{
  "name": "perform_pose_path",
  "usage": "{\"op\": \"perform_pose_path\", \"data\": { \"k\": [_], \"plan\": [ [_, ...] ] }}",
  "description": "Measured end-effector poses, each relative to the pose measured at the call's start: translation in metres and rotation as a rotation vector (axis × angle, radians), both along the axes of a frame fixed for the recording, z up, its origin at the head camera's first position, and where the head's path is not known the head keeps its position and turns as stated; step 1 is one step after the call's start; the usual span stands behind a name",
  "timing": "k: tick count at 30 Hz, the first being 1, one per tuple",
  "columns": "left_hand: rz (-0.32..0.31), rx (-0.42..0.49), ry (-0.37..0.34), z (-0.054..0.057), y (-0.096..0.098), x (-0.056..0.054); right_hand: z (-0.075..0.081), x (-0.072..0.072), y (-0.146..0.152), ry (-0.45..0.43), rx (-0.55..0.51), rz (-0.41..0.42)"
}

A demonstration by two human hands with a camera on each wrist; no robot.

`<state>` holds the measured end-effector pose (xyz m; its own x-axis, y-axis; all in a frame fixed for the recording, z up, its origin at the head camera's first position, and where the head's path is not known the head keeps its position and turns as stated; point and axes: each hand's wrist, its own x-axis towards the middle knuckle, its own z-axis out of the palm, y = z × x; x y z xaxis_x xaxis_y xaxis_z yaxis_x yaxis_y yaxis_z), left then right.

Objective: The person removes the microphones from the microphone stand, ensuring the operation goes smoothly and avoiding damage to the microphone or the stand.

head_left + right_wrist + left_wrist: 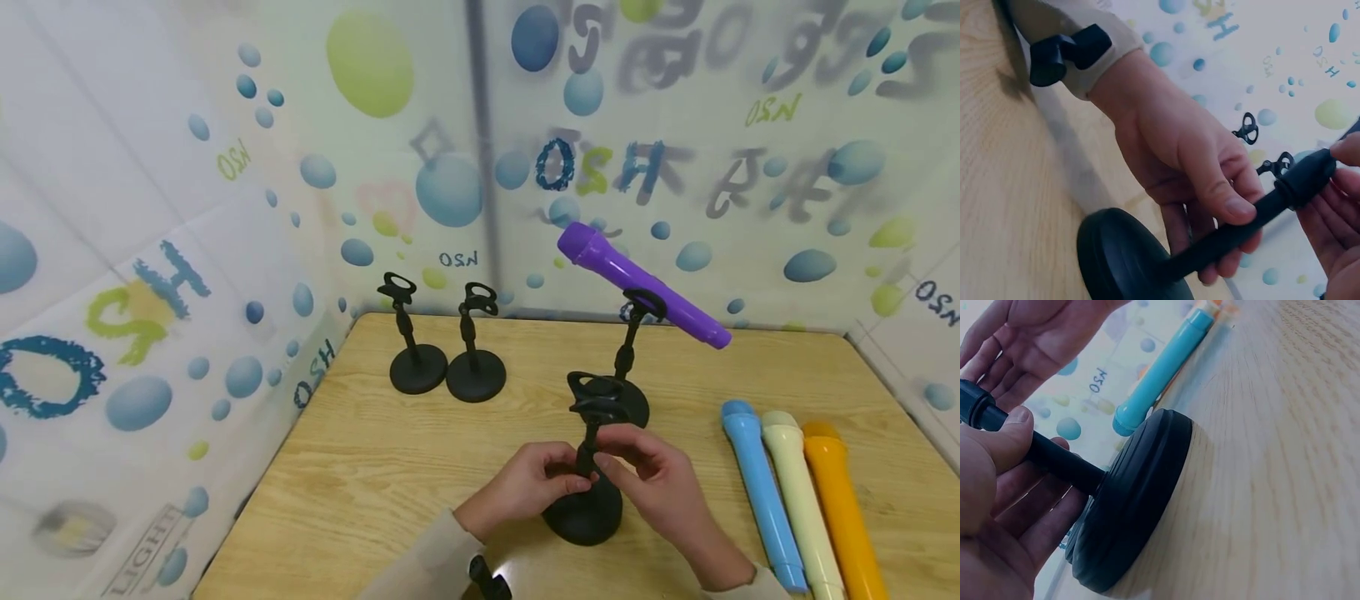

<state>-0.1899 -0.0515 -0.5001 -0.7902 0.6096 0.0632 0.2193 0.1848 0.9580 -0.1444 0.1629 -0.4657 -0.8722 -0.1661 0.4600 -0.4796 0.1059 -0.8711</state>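
Note:
A black microphone stand (583, 518) with a round base stands upright on the table before me. My left hand (517, 487) holds its lower pole (1063, 464), thumb on one side and fingers round the other. Higher up, my right hand (660, 483) pinches the pole near its thicker collar (1305, 178). Above both hands is the stand's ring-shaped clip (596, 398). Just behind it, another black stand (625, 360) carries a purple microphone (637, 279) tilted down to the right. In the right wrist view the left hand (1179, 140) shows clearly, while the right hand (1341, 231) is partly cut off.
Two more black stands (417, 368) (476, 375) stand side by side at the back left. On the right lie a blue microphone (765, 496), a cream microphone (804, 504) and an orange microphone (846, 508). Printed curtains (247, 208) enclose the wooden table (352, 467).

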Motion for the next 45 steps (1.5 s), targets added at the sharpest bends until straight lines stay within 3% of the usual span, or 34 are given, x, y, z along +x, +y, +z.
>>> {"op": "perform_pose_path", "data": {
  "k": [11,20,29,40,45],
  "plan": [
    [0.037,-0.057,0.091,-0.003,0.002,-0.001,-0.004,0.008,-0.020,-0.047,-0.030,-0.121],
    [0.037,-0.070,0.113,-0.003,0.003,0.003,-0.001,0.008,-0.020,-0.003,0.091,-0.153],
    [0.028,-0.084,0.127,-0.001,0.005,0.002,-0.004,0.001,-0.014,0.057,0.109,-0.076],
    [0.023,-0.088,0.160,-0.001,0.004,0.001,-0.010,-0.007,-0.001,0.076,0.062,0.191],
    [0.036,-0.101,0.174,0.000,0.005,0.001,-0.009,-0.005,-0.008,0.069,0.031,0.094]
  ]
}}
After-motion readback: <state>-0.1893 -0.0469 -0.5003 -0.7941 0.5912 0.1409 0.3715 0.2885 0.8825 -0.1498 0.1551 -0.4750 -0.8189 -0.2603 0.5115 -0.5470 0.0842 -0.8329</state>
